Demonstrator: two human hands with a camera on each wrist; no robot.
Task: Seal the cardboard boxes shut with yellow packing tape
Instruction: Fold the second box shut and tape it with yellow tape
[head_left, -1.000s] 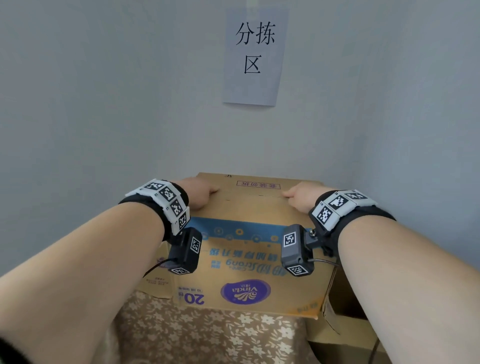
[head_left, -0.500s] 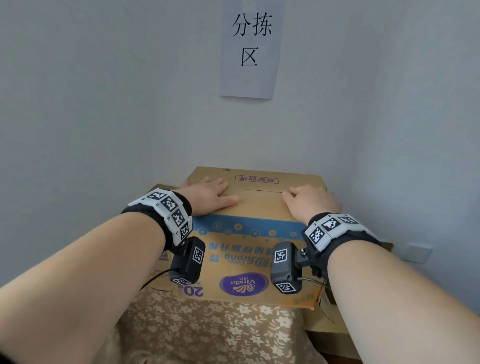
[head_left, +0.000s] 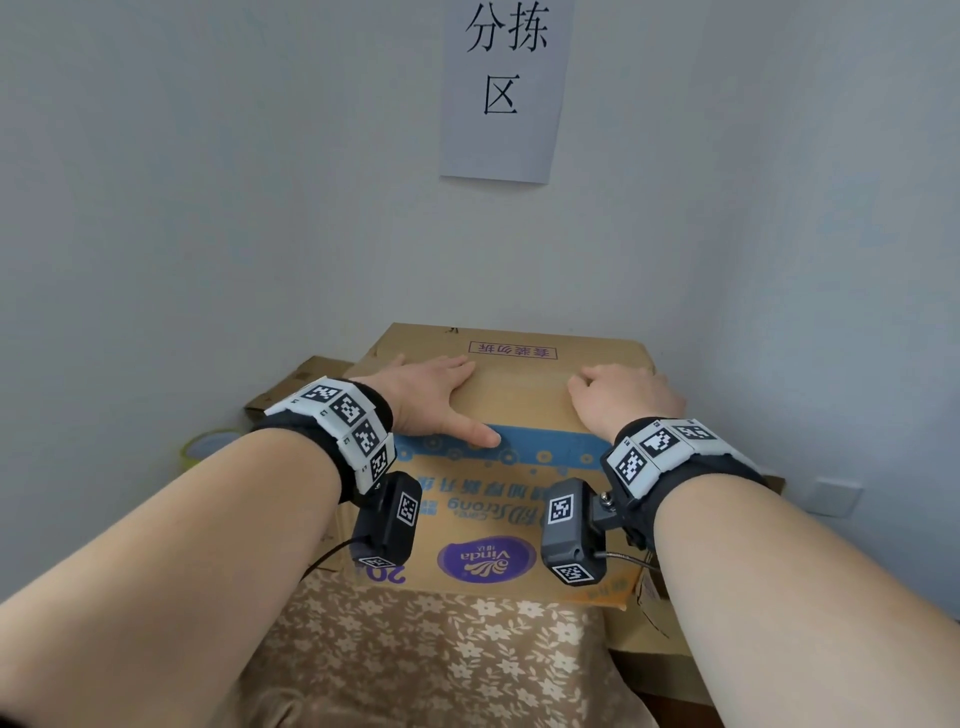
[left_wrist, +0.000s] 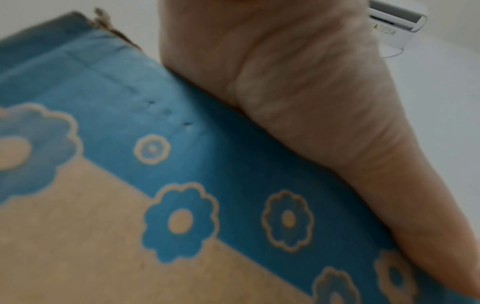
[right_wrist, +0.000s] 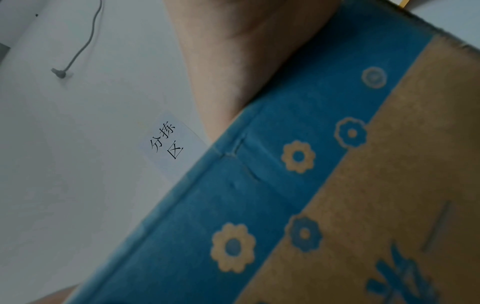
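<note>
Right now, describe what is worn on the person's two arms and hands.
Both forearms are bare, with no sleeves or gloves. The left hand and right hand each carry a black wristband faced with white plates printed with black square markers. A dark camera module with similar markers hangs under each wrist, trailing a thin cable.

- Head view looks forward and down at the box (head_left: 511, 400) from above its near side, wall sign (head_left: 501, 88) beyond.
- Left wrist view sits close against the box's blue band (left_wrist: 233, 174), angled upward.
- Right wrist view, equally close, shares that band (right_wrist: 259, 195) and the sign (right_wrist: 167, 142).
</note>
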